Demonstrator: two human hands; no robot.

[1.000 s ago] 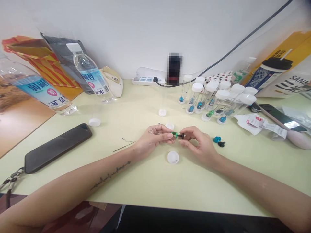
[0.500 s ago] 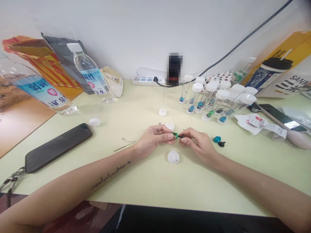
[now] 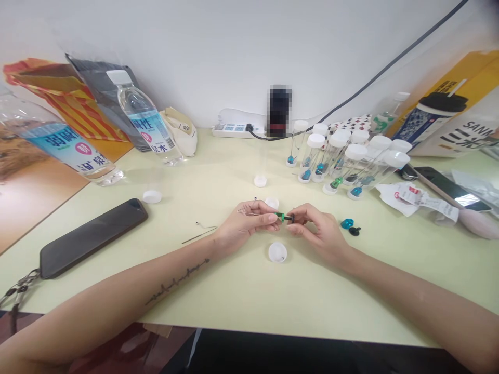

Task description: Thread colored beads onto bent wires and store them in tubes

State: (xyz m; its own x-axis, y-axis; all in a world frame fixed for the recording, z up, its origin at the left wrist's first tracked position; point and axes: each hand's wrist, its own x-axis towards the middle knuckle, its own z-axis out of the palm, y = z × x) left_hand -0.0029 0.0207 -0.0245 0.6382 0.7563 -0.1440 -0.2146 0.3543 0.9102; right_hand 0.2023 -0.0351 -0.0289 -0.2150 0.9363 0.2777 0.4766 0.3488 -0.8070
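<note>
Between the thumb and fingers of my left hand [image 3: 251,221] is a small green part [image 3: 279,215], with thin bent wire [image 3: 248,210] passing over that hand. My right hand [image 3: 317,227] pinches a small black plug with a round head [image 3: 291,218]. The plug's stem meets the green part's right end; how deep it sits I cannot tell. A white cap [image 3: 277,252] with a tiny item in it lies just in front of my hands. Another white cap [image 3: 272,202] is partly hidden behind my left fingers. A loose bent wire [image 3: 200,234] rests beside my left wrist.
A blue part [image 3: 347,224] and a black plug [image 3: 354,231] lie right of my right hand. Several capped clear tubes [image 3: 337,161] stand behind them. A phone [image 3: 93,236], water bottles [image 3: 150,122] and a power strip [image 3: 237,129] are to the left and back.
My right fingers have shifted slightly on the black plug, and its round head shows more plainly. The thin wire over my left hand has changed position a little.
</note>
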